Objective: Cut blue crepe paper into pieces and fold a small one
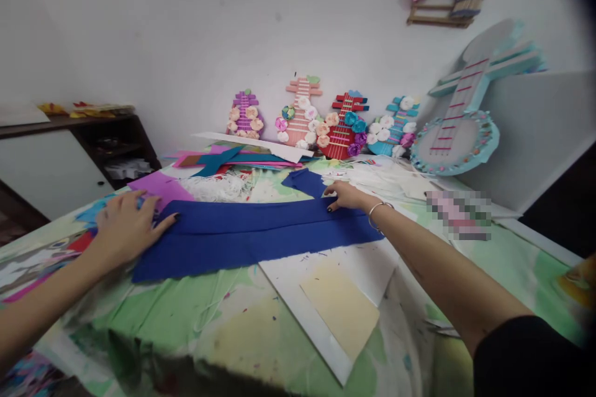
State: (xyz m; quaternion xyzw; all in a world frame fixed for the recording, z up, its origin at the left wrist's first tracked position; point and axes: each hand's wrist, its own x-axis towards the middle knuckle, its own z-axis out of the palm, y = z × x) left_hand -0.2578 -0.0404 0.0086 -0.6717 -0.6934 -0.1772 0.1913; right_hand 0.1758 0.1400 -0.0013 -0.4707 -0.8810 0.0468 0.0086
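A long dark blue sheet (223, 242), perhaps crepe paper or cloth, lies across the table with a crease running along its length. At its left end, my left hand (128, 220) has its fingers spread, and the thumb rests on the sheet. My right hand (347, 196) pinches the sheet's far edge toward the right end, thumb on top and fingers curled. Just beyond it lies a smaller blue piece (305, 182). Under the right part of the sheet is a white board (321, 316) with a cream paper piece (344, 310) on it.
Several flower-decorated toy guitars (342, 127) stand against the wall. A larger pale-blue guitar (459, 136) leans at the right. Coloured sheets (214, 161) and white shreds (218, 187) lie behind the blue sheet. Scissors (442, 327) sit near my right forearm. A cabinet (51, 164) stands left.
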